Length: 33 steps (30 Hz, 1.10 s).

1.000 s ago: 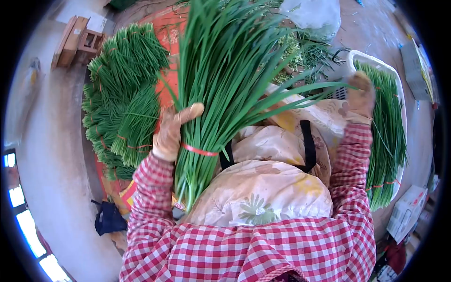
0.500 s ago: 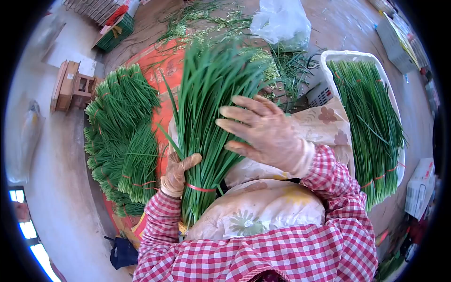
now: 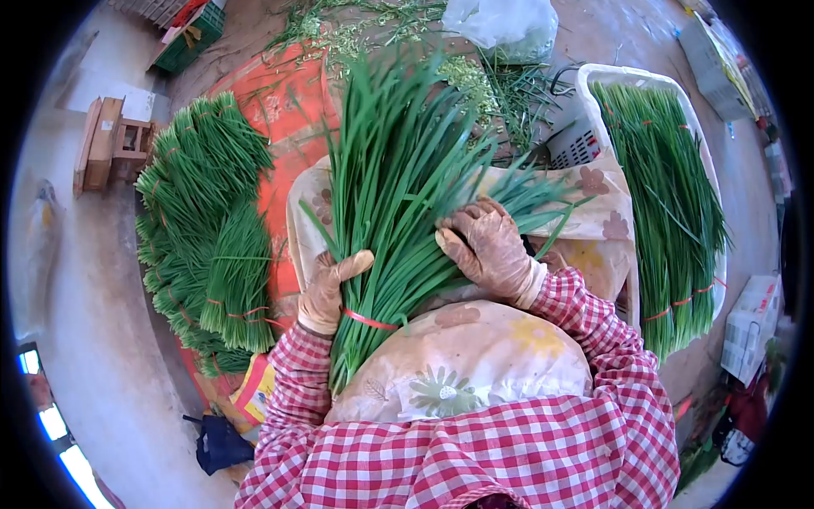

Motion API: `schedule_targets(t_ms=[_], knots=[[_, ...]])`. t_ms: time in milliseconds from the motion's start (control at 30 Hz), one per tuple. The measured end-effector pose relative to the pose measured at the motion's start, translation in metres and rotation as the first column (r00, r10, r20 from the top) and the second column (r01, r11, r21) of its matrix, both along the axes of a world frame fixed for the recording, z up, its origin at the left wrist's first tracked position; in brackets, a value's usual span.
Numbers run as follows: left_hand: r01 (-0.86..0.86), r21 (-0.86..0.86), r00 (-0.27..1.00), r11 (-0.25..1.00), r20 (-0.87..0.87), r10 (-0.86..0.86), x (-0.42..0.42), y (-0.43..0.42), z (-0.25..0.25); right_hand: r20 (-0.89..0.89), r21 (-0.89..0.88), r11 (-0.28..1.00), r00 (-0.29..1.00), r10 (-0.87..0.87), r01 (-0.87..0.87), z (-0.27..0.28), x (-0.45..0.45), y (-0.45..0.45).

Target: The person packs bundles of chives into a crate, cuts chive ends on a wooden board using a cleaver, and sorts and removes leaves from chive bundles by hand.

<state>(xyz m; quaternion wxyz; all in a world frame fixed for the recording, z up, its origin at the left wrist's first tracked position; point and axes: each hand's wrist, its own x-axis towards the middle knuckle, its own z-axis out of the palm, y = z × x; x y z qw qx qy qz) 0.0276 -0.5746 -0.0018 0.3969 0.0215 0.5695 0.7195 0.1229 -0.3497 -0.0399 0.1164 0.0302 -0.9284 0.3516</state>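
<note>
A bundle of green chives (image 3: 381, 195) stands in front of my body, its stems low and its leaves fanned upward. A red band (image 3: 370, 320) circles it near the stem end. My left hand (image 3: 326, 288), in a stained thin glove, grips the bundle's left side just above the band, thumb across the front. My gloved right hand (image 3: 489, 246) is curled over leaves on the right side, and some of them splay out past it to the right. Those leaf tips are blurred. The flowered apron (image 3: 466, 348) over my lap lies beneath the bundle.
Banded chive bundles (image 3: 199, 229) are piled at left beside a red-orange sheet (image 3: 297, 110). At right, a white crate (image 3: 588, 110) holds more chives. Trimmings (image 3: 517, 110) and a clear plastic bag (image 3: 509, 30) lie ahead. A wooden stool (image 3: 106, 144) is at far left.
My right hand has gone from spread fingers to curled ones, moving slightly down and right. Leaves on that side now bend rightward. My left hand keeps its grip near the band.
</note>
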Motion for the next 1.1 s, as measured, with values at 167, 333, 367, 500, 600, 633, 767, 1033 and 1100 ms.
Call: schedule_targets(t_ms=[167,333,367,500,600,633,767,1033,1100], knots=[[0.103,-0.181,0.931,0.978,-0.328,-0.158,-0.041,0.01,0.017,-0.305,-0.101,0.966,0.917,-0.258,0.238,0.013,-0.017,0.022],[-0.02,-0.048,0.981,0.999,-0.194,0.01,-0.079,0.033,0.015,0.265,-0.881,0.444,0.948,0.175,0.164,0.03,-0.001,0.021],[-0.077,0.001,0.985,0.997,-0.157,0.076,-0.079,0.043,0.033,0.299,-0.878,0.468,0.875,0.38,0.098,0.03,-0.006,0.016],[-0.06,0.131,0.892,0.99,-0.437,0.112,-0.085,0.053,0.036,0.089,-0.953,0.295,0.869,0.487,-0.068,0.024,-0.03,-0.024],[-0.225,0.292,0.927,0.93,-0.23,0.296,-0.069,0.078,0.041,0.047,-0.979,0.201,0.916,0.4,-0.038,0.032,-0.038,-0.046],[-0.182,0.365,0.95,0.913,-0.175,0.259,-0.067,0.074,0.035,0.09,-0.993,0.109,0.914,0.396,0.05,0.031,-0.036,-0.049],[-0.241,0.31,0.956,0.92,-0.087,0.28,-0.061,0.06,0.037,0.094,-0.978,0.208,0.938,0.334,0.023,0.05,-0.022,-0.042],[-0.049,0.836,0.995,0.547,0.091,-0.051,-0.083,0.046,-0.054,-0.011,-0.987,0.136,0.879,0.476,-0.086,0.063,-0.021,-0.031],[0.09,0.959,0.922,0.269,0.022,-0.386,-0.115,0.064,-0.074,-0.013,-0.989,0.117,0.859,0.512,-0.085,0.058,-0.022,-0.034]])
